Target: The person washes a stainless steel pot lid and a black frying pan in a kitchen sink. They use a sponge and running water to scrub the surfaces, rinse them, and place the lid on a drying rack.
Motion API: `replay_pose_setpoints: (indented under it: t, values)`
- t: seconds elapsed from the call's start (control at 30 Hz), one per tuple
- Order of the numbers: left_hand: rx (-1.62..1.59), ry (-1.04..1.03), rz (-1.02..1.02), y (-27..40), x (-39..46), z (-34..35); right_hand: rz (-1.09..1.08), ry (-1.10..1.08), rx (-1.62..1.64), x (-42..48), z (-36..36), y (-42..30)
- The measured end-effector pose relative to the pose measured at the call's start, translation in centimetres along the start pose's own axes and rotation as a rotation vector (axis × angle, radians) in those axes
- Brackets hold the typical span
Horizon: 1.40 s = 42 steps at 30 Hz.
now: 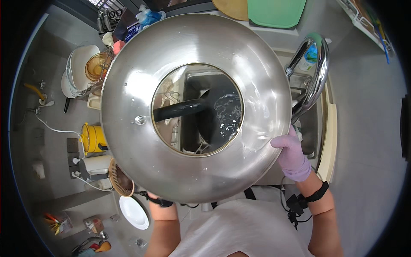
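Observation:
A large round stainless-steel lid (199, 180) with a glass centre fills the middle of the view. My right hand (290, 154), in a light purple glove, grips its rim at the lower right, thumb on the near face. The left forearm passes beneath the lid, and part of my left hand (167, 130) shows blurred through the glass, around a black handle (179, 110). The lid hides the rest of that hand, so its hold is unclear. Also through the glass, a dark round vessel (208, 119) and rippling water appear in the steel sink (310, 135).
A chrome faucet (318, 80) arches at the right of the lid. Left of it stand a dish rack with bowls (80, 67), a yellow pot (91, 138) and a woven basket (122, 180). A white plate (134, 212) is lower left. A green cutting board (276, 13) stands behind.

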<state>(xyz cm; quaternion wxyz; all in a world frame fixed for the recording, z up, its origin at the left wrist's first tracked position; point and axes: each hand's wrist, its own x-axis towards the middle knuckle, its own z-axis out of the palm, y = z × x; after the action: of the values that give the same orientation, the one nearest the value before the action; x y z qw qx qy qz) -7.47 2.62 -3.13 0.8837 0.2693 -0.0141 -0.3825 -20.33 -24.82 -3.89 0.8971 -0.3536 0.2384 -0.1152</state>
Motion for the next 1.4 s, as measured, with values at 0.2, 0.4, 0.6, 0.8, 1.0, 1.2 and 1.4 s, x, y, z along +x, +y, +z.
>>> replay_pose_setpoints:
  t: [0.2, 0.4, 0.6, 0.8, 1.0, 1.2, 1.4]
  values:
    - [0.021, -0.075, 0.092, 1.5, 5.1, 3.8, -0.123, 0.118, -0.101, -0.2, -1.0, 0.7]
    - [0.285, -0.125, -0.052, 1.3, 5.9, 3.0, -0.063, -0.172, 0.247, 0.5, 0.8, 0.7]
    - [0.344, -0.053, -0.127, 0.8, 6.3, 2.5, -0.053, -0.131, 0.259, 0.5, 0.3, 1.9]
    - [0.284, 0.024, -0.127, 0.2, 6.4, 2.7, -0.066, 0.051, 0.257, 0.5, 1.1, 2.2]
    - [0.365, 0.083, -0.129, 0.1, 6.4, 3.1, -0.058, 0.047, 0.296, 0.9, 0.3, 2.9]
    - [0.407, 0.107, -0.117, -0.1, 6.6, 3.4, -0.084, 0.069, 0.317, 1.8, -1.9, 4.6]
    - [0.521, 0.239, -0.067, 1.3, 5.3, -1.1, -0.124, 0.059, 0.372, 1.9, -1.9, 5.8]
